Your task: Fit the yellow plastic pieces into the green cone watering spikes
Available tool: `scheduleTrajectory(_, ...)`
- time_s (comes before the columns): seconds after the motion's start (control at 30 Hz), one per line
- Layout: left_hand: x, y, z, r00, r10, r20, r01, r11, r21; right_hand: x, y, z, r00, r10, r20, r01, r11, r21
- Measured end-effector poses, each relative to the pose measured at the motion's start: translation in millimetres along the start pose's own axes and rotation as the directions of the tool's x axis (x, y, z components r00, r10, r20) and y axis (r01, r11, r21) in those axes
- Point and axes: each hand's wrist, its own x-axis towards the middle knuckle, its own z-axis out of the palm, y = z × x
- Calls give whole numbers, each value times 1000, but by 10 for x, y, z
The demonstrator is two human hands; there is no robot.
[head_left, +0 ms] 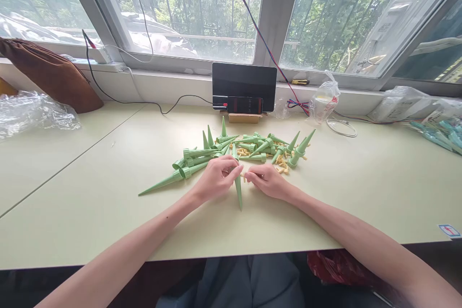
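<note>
Fingers of the left hand [216, 176] wrap a green cone [238, 193] at mid-table [90, 221], its tip aimed at the near edge. Those of the right hand [267, 181] pinch what looks like a yellow peg [244, 178], mostly hidden, just beside the cone. Good handling likely means a firm left hold, so the cone cannot turn, and a light right pinch, since so small a peg could slip. Other cones [197, 160] and loose pegs [282, 168] lie towards the far edge; keeping knuckles off them should avoid scattering.
</note>
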Motion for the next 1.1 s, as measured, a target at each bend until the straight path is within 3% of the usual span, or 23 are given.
scheduleTrajectory(0.23, 9, 7, 1, 1000, 8, 11, -8, 1000, 4, -2, 26, 6, 1000, -9, -2, 9, 999, -34)
scheduleTrajectory(0.53, 10, -17, -9, 999, 2, -42, -2, 1000, 12, -16, -18, 5, 1000, 11, -17, -10, 998, 58)
scheduleTrajectory(1.1, 0, 18, -12, 1000, 19, -9, -19, 1000, 18, -5, -5, -3, 1000, -6, 22, 7, 1000, -15)
